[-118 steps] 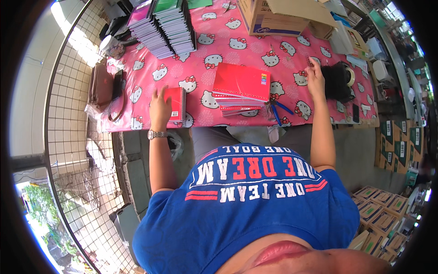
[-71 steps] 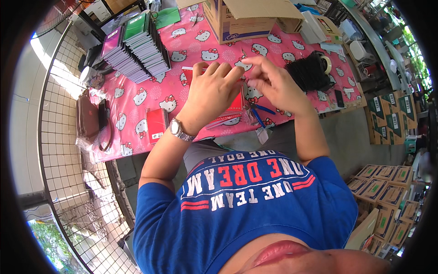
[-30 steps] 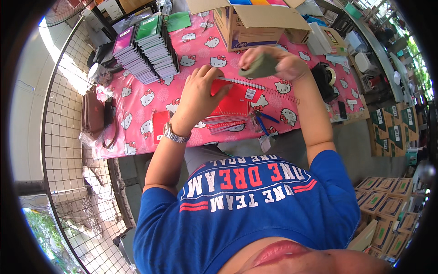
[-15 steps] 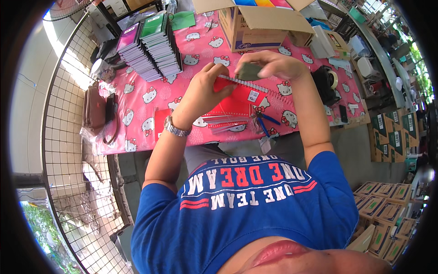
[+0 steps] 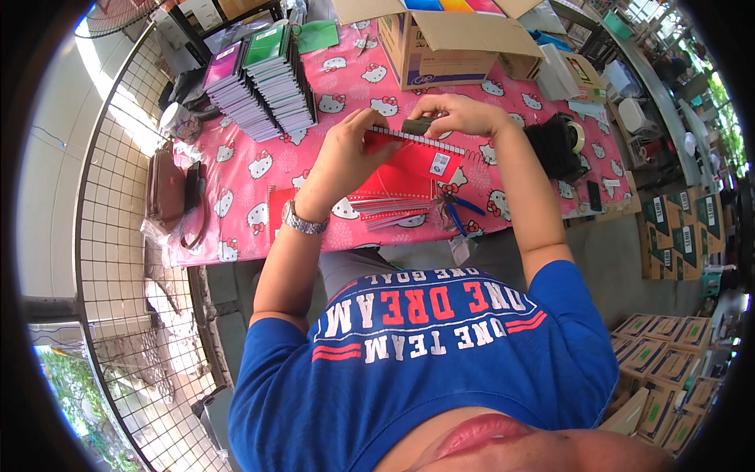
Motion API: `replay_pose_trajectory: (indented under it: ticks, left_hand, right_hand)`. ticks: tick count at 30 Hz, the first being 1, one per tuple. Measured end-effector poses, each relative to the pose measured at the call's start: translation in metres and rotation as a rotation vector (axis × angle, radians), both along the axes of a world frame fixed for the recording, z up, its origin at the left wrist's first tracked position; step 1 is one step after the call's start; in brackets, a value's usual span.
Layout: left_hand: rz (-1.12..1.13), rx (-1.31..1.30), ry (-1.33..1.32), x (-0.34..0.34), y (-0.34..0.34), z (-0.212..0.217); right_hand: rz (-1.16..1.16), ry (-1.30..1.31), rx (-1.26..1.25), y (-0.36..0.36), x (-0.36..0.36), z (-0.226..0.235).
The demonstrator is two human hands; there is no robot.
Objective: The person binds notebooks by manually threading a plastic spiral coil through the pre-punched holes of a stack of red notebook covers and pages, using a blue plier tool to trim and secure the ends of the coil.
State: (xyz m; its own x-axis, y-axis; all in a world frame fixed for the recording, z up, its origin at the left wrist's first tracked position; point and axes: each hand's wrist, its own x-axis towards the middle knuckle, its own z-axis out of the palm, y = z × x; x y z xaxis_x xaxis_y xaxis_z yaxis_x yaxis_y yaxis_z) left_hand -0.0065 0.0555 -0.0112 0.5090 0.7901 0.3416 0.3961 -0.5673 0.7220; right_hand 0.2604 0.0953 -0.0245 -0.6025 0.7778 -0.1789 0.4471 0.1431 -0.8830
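Red notebook [image 5: 415, 163] in left hand [image 5: 346, 157], fingers closed on its left end, hiding that corner. Right hand [image 5: 460, 118]: fingers curled round dark green block [image 5: 414, 126] at notebook's spine; grip partly hidden. Notebook's near side: red stack [image 5: 387, 208], partly covered; blue-handled pliers [image 5: 465, 206]. Right: black coil bundle [image 5: 552, 149]. Beyond: cardboard box [image 5: 448, 64], top cut off.

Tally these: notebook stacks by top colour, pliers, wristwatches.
Purple-topped stack: 1
Green-topped stack: 1
Low red stack: 1
Blue-handled pliers: 1
Wristwatch: 1
Total: 5
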Motion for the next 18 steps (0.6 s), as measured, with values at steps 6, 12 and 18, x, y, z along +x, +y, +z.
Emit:
replay_pose_trajectory:
  ticks: [6, 12, 18]
  left_hand:
    - [-0.014, -0.137, -0.181, 0.012, 0.005, -0.009]
    - [0.209, -0.369, -0.252, 0.001, -0.028, -0.012]
    - [0.19, 0.015, -0.287, 0.005, -0.023, -0.033]
  right_hand:
    - [-0.597, -0.504, 0.338, -0.011, 0.099, -0.243]
    - [-0.738, -0.807, 0.687, -0.173, 0.005, -0.254]
    - [-0.931, -0.434, 0.498, -0.186, 0.019, -0.212]
